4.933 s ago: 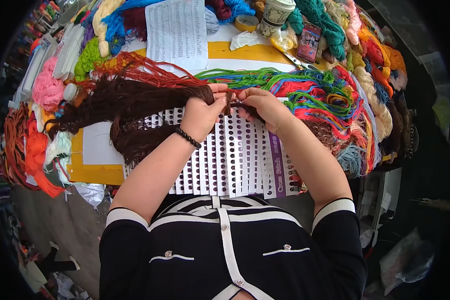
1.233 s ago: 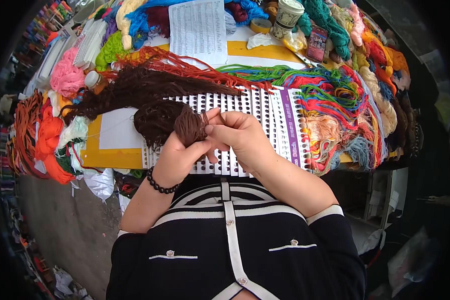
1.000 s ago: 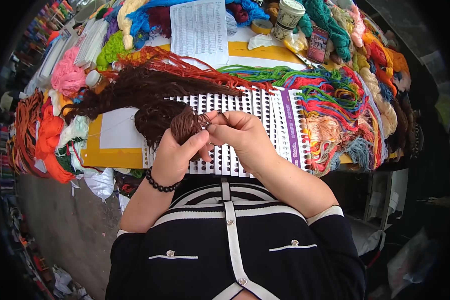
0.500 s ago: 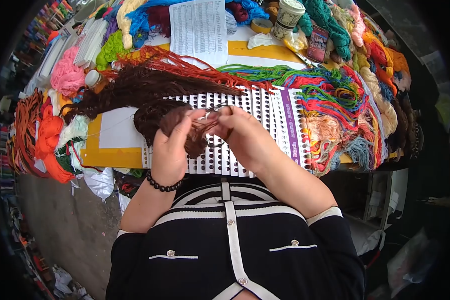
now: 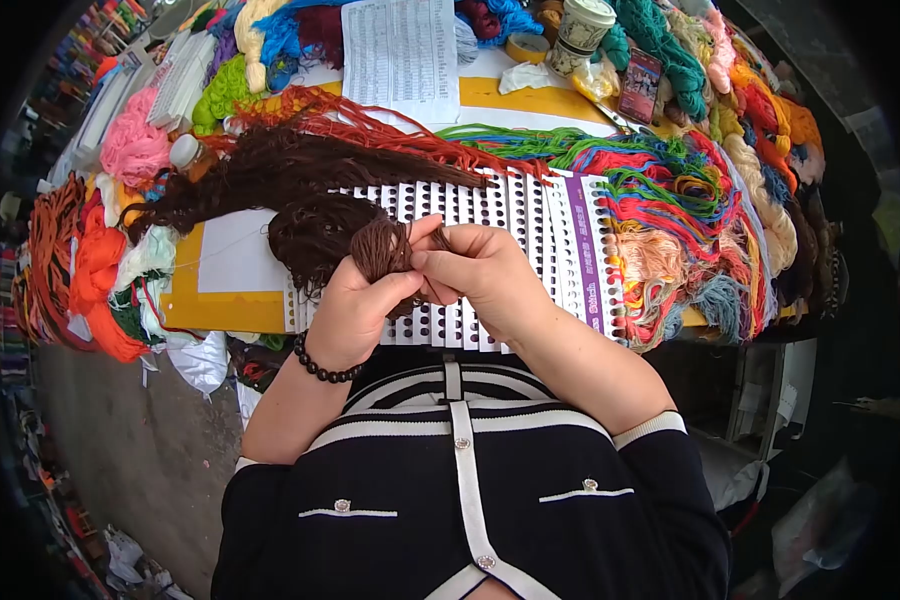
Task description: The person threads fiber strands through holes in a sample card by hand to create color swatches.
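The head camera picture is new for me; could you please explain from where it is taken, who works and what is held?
There is no machine: a person works with two bare hands. The camera, worn on the head, looks forward and down. The left hand, below a black beaded bracelet, holds a brown thread bundle. The right hand pinches at its strands, though the fingers partly hide them. Beneath the hands lie white hole-punched cards. Around them are dark brown thread, red threads and multicoloured threads. Farther back are a printed sheet, a smartphone and a patterned cup.
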Action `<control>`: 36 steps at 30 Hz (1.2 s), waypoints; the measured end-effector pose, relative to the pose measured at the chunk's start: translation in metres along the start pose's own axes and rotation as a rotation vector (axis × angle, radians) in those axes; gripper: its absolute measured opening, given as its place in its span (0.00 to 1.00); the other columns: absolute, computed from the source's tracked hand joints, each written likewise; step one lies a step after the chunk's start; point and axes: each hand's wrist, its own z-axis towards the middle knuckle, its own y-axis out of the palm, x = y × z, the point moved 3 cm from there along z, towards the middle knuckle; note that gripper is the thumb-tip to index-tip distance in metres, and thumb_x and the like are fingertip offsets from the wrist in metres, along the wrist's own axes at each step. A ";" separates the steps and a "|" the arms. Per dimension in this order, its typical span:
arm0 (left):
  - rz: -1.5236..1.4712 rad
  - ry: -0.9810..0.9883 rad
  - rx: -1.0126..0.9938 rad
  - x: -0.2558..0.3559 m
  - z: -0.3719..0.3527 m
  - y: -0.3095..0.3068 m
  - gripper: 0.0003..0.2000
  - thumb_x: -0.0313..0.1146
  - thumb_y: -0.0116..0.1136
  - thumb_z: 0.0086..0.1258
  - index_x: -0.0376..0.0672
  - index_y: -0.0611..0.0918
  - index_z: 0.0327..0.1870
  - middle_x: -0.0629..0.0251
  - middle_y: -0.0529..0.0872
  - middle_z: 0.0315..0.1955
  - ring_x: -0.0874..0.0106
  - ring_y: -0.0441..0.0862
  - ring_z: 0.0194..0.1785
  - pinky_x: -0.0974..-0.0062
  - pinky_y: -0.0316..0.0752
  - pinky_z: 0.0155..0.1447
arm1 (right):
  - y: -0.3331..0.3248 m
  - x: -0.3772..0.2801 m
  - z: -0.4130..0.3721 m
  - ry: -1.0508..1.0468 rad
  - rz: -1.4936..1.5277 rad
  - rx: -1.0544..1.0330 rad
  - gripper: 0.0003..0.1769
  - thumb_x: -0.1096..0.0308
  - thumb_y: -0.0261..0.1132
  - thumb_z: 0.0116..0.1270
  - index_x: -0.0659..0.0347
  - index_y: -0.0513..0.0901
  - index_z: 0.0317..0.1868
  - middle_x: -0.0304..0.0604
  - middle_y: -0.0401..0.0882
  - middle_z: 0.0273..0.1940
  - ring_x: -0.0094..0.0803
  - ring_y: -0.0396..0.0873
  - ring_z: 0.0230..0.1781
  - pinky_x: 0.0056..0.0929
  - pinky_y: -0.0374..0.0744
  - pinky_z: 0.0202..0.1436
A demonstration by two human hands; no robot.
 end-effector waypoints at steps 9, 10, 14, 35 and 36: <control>-0.094 -0.031 -0.030 0.004 0.000 0.000 0.22 0.22 0.43 0.65 0.29 0.67 0.62 0.58 0.80 0.42 0.72 0.79 0.39 0.73 0.76 0.46 | -0.003 0.003 0.001 -0.004 0.069 -0.004 0.06 0.76 0.60 0.62 0.71 0.81 0.35 0.39 0.76 0.23 0.21 0.71 0.22 0.20 0.70 0.26; -0.083 -0.009 -0.029 0.004 0.001 0.001 0.21 0.20 0.42 0.66 0.30 0.68 0.62 0.59 0.81 0.39 0.73 0.79 0.37 0.73 0.77 0.45 | -0.003 0.004 0.001 -0.005 0.058 0.001 0.06 0.76 0.60 0.62 0.71 0.81 0.35 0.39 0.76 0.23 0.21 0.71 0.22 0.20 0.70 0.26; -0.042 0.000 -0.025 0.003 0.001 0.001 0.21 0.20 0.42 0.67 0.31 0.67 0.63 0.61 0.80 0.41 0.74 0.79 0.37 0.74 0.77 0.45 | -0.004 0.003 0.001 -0.008 0.062 -0.016 0.05 0.76 0.61 0.61 0.71 0.81 0.35 0.39 0.75 0.22 0.22 0.72 0.22 0.20 0.70 0.25; -0.041 -0.050 -0.050 -0.001 0.002 -0.002 0.24 0.22 0.43 0.65 0.30 0.65 0.64 0.57 0.79 0.47 0.70 0.80 0.39 0.72 0.76 0.47 | -0.003 0.000 0.001 0.046 0.024 0.022 0.03 0.77 0.63 0.59 0.70 0.80 0.33 0.42 0.79 0.29 0.21 0.72 0.21 0.19 0.71 0.24; -0.040 -0.046 -0.052 -0.001 0.002 -0.001 0.24 0.22 0.43 0.65 0.30 0.65 0.64 0.58 0.79 0.46 0.70 0.80 0.38 0.72 0.76 0.47 | -0.003 0.000 0.001 0.049 0.004 0.030 0.04 0.77 0.63 0.59 0.70 0.80 0.33 0.42 0.79 0.29 0.22 0.72 0.21 0.19 0.71 0.24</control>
